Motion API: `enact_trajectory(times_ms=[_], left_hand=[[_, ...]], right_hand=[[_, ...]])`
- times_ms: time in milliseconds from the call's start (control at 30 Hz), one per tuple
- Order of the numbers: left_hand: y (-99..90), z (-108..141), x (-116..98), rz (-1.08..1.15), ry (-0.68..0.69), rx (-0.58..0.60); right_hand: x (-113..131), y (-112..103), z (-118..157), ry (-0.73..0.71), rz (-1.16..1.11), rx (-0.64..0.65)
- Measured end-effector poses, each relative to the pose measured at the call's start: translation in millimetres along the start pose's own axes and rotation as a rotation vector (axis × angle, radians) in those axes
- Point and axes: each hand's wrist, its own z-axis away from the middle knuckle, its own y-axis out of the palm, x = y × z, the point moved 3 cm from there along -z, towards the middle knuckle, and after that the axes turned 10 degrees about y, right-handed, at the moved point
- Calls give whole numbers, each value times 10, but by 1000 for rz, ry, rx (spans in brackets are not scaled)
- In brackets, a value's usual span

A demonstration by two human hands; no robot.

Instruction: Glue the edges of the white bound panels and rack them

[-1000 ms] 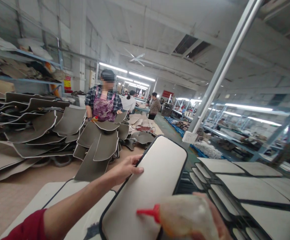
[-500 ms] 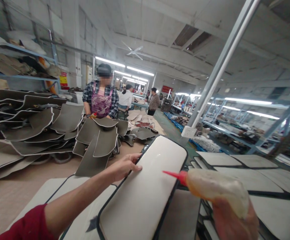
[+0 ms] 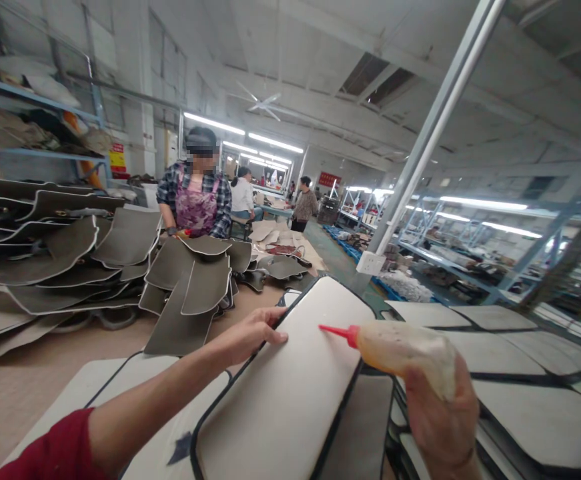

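My left hand [image 3: 257, 335] grips the left edge of a long white panel [image 3: 290, 393] with dark edging and rounded corners, thumb on its face. The panel is tilted up in front of me. In my right hand [image 3: 443, 407] is a squeeze bottle [image 3: 400, 343], partly filled with an amber liquid. Its red nozzle [image 3: 337, 332] points left over the panel's upper part; whether the tip touches the surface I cannot tell. Beneath lie more white panels [image 3: 135, 393], one bearing a dark patch [image 3: 180, 448].
Grey-brown pieces with pale edges [image 3: 190, 267] are heaped at the left and centre of the table [image 3: 10, 407]. Rows of white panels [image 3: 545, 413] lie to the right. Across the heap stands a person in an apron [image 3: 197, 200]. A slanted post [image 3: 430, 133] rises behind the panel.
My right hand has moved left and slightly up with the bottle, bringing the nozzle tip further over the panel. My left hand keeps its hold. The whole view has shifted slightly.
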Motion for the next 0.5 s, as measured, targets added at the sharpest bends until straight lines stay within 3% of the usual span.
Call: enact_trajectory(times_ms=[133,200,400,500], left_hand=[[-33,-30,35,-27,-4,-57],[-52,-39,30,-34,0,-94],[82,-61,-9,-27,-5,-58],[169,-87,12,-5,5,-23]], right_hand=[[-128,57,493,330,-60,263],[-104,-26,647,389,-130,253],[144,-369,200,93,-193,-24],[98,-439,252,73,-97,-72]])
